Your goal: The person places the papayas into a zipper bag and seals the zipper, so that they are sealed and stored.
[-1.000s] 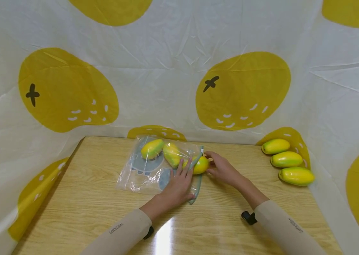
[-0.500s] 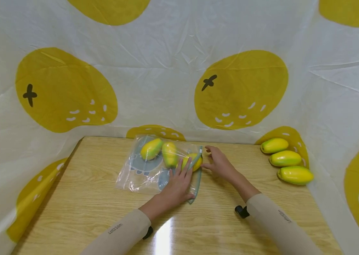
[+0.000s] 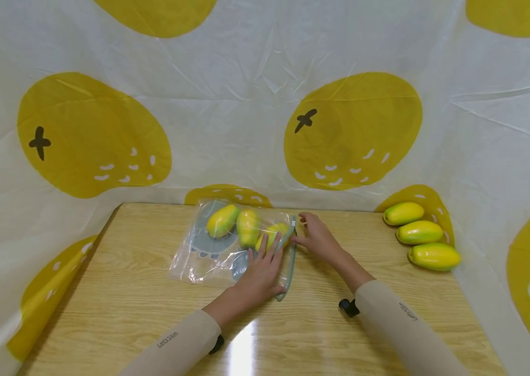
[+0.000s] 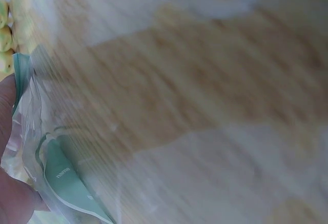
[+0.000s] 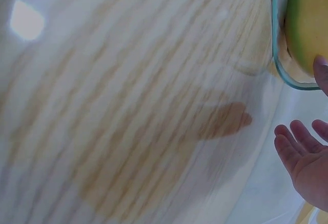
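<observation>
Wrinkled printed cloth (image 3: 227,141) hangs behind a wood-grained table (image 3: 128,292). On that lies a clear, crinkled plastic bag (image 3: 213,265), the left hand (image 3: 260,275) spread flat across it, the right hand (image 3: 319,237) relaxed, ungripping, at its mouth. Smooth oval fruits (image 3: 248,228) lie inside; three loose fruits (image 3: 419,232) sit rightward.

Three yellow-green fruits (image 3: 248,227) lie in one clear bag (image 3: 213,272) at the frame's centre and three loose fruits (image 3: 419,232) at its right, six altogether. There is one left hand (image 3: 260,277), one right hand (image 3: 320,237), two beige sleeves (image 3: 175,344), one wooden table (image 3: 142,308), and eight yellow shapes (image 3: 95,136) on the white cloth (image 3: 232,130).
</observation>
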The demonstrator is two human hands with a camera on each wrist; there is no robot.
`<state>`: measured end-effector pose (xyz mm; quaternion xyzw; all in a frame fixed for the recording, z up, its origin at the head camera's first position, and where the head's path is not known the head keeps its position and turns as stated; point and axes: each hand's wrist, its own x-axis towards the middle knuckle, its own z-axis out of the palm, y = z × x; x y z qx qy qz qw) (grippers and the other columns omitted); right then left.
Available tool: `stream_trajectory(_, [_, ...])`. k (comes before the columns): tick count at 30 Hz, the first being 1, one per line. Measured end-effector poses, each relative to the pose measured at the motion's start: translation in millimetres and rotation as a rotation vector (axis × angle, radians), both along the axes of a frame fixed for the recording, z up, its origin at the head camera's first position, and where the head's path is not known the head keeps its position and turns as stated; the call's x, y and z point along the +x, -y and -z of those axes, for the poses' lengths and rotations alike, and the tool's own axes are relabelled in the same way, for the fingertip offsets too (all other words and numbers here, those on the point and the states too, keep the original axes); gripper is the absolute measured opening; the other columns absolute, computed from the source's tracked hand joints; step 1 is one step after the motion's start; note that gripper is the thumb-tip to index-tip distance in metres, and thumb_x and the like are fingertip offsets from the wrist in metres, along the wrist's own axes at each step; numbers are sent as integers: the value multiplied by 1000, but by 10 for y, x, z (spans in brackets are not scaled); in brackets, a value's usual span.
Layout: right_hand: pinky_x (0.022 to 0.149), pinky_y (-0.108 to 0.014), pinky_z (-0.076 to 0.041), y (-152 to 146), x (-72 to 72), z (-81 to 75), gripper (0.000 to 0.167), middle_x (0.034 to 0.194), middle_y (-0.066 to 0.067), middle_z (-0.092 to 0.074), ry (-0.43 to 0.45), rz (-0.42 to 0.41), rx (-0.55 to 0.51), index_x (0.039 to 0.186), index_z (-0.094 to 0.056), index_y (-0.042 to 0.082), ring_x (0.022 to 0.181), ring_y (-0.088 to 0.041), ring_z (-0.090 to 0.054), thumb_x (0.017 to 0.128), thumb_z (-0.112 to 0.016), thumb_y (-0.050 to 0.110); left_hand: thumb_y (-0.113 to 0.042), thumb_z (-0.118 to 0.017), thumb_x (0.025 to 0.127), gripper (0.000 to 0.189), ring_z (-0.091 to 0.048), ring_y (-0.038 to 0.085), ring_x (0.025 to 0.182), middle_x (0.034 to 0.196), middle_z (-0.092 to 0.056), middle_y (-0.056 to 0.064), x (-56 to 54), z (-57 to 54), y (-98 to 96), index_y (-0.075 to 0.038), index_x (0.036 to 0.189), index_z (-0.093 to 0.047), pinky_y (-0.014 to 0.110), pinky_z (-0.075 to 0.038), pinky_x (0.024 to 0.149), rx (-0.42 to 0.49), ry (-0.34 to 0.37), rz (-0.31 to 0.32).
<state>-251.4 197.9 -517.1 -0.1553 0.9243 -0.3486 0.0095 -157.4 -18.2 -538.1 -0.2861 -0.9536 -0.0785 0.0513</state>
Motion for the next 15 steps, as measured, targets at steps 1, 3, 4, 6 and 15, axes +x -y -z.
stream_trajectory(1, [105, -55, -50, 6, -5, 6, 83, 143, -30, -53, -1, 2, 0, 150, -40, -7, 127, -45, -58, 89, -84, 26, -59, -85, 76, 117, -6, 47, 158, 175, 6, 10, 2, 1, 1, -4, 162, -28, 76, -38, 106, 1, -2, 1])
stream_trajectory(3, [106, -55, -50, 13, 1, 6, 82, 144, -29, -53, 7, 6, -1, 150, -39, -6, 128, -44, -58, 89, -83, 27, -60, -85, 76, 118, -6, 47, 158, 175, 6, 10, 8, 0, 3, -4, 162, -28, 76, -38, 106, 1, -6, 0])
stream_trajectory(4, [106, -55, -50, 11, 10, 4, 82, 144, -29, -53, 11, 7, -4, 150, -39, -6, 128, -45, -58, 89, -83, 27, -59, -85, 75, 118, -7, 48, 158, 175, 4, 11, 12, 1, 3, -3, 162, -28, 76, -38, 105, 7, -8, 1])
stream_trajectory(6, [105, -56, -50, -6, 36, -3, 82, 144, -29, -53, 18, 11, -13, 151, -39, -6, 128, -45, -58, 90, -83, 28, -59, -86, 74, 118, -9, 49, 157, 175, 2, 12, 20, -4, 4, -3, 161, -29, 76, -39, 105, 15, -15, -1])
stream_trajectory(15, [107, -58, -48, -273, 282, -99, 79, 146, -29, -51, 49, 25, -46, 153, -37, -4, 133, -47, -54, 93, -79, 23, -56, -86, 76, 113, -7, 48, 158, 175, 2, 13, 27, -20, 11, -2, 159, -32, 77, -38, 106, 42, 9, -5])
